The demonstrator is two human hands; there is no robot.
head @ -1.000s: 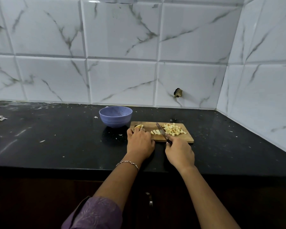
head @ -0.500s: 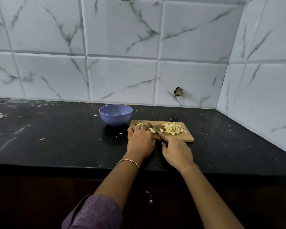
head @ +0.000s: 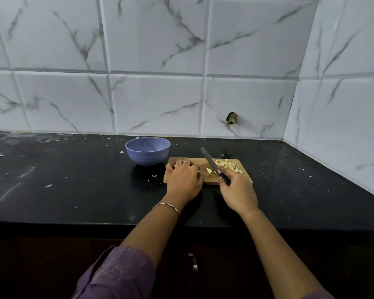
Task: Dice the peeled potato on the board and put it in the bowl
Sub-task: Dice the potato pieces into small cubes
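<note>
On board (head: 245, 179): left hand (head: 184, 180) curled, knuckles down; right hand (head: 238, 192) gripping knife (head: 212, 165) handle, blade raised.

A home kitchen is showing here: white marble-look wall tiles (head: 156, 100) are rising behind a black stone tabletop (head: 73, 182), carrying a wooden chopping board (head: 244, 180) and a bowl (head: 147, 153).

I see a lavender-blue bowl (head: 147, 152) with faint ribbing just beyond my left hand (head: 184, 180), on a black table (head: 73, 180) flecked white. The board (head: 203, 164) is tan wood, the dice (head: 228, 165) beside my right hand (head: 238, 194) pale yellow. The tiles (head: 156, 100) are white, grey-veined; my sleeve (head: 117, 275) is patterned purple.
</note>
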